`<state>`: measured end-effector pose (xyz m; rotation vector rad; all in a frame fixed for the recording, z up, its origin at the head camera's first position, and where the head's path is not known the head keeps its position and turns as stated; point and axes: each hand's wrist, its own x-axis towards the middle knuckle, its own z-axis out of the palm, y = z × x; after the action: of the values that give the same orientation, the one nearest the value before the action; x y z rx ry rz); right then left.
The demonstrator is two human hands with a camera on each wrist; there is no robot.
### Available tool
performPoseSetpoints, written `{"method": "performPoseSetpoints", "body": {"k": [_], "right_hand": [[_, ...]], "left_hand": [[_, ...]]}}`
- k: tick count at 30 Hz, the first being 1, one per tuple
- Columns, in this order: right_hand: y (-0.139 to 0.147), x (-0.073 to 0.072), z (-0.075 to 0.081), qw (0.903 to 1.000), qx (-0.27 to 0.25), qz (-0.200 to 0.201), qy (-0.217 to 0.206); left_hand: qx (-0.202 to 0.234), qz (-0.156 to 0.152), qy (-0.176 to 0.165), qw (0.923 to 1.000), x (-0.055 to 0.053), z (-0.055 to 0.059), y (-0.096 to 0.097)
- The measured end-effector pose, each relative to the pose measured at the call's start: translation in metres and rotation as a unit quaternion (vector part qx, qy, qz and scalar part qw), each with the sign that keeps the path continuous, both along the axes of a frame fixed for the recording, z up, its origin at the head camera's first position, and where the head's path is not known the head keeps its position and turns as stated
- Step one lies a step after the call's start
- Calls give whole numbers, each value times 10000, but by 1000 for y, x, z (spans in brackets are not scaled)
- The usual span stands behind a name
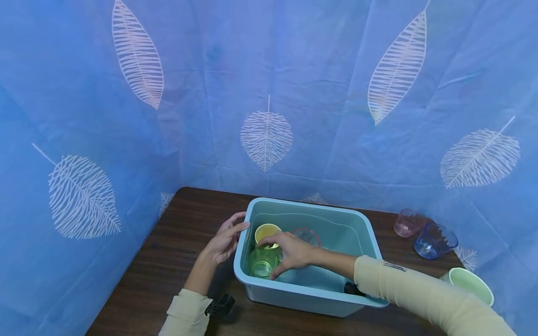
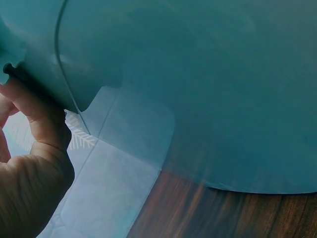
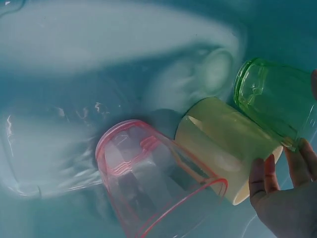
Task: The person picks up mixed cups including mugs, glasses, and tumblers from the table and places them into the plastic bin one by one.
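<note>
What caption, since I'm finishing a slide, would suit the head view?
Right hand gripping a green cup beside a yellow cup, inside a light-blue tub that the left hand touches.

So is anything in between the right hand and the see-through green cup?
No, nothing visible is: the right hand has its fingers on the see-through green cup, inside the light-blue tub. The yellow cup is close beside the green one, but not between hand and cup.

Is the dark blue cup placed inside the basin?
No, the dark blue cup is on the table, outside the basin.
</note>
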<state>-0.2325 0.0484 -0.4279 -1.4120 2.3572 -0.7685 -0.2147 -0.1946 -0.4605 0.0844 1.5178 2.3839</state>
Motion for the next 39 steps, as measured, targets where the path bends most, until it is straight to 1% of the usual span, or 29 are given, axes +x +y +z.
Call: {"method": "performPoseSetpoints", "body": {"k": [7,12,16,21,26,30,34,37,39], "right_hand": [[-6,7,-1,9979,99,80,635],[-9,11,-3,9932,141,-77,1156],[-10,13,-4,9878,419,-236,1482],[-11,14,-7,9819,724,-330,1721],[-11,16,-8,9802,865,-429,1730],[-8,16,-5,9788,1070,-439,1689],[-4,14,4,9835,1051,-387,1419],[1,12,14,9898,866,-365,1074],[5,11,20,9922,763,-389,903]], "left_hand": [[-10,6,22,10000,0,1,0],[-60,20,7,10000,1,2,1],[-81,15,63,9999,1,1,0],[-116,49,51,9999,2,2,1],[-125,45,2,9999,3,3,1],[-133,53,-4,9999,2,4,2],[-107,82,-59,9999,3,4,3],[-68,117,-78,9999,3,4,3],[-49,157,-99,9998,2,3,3]]}}
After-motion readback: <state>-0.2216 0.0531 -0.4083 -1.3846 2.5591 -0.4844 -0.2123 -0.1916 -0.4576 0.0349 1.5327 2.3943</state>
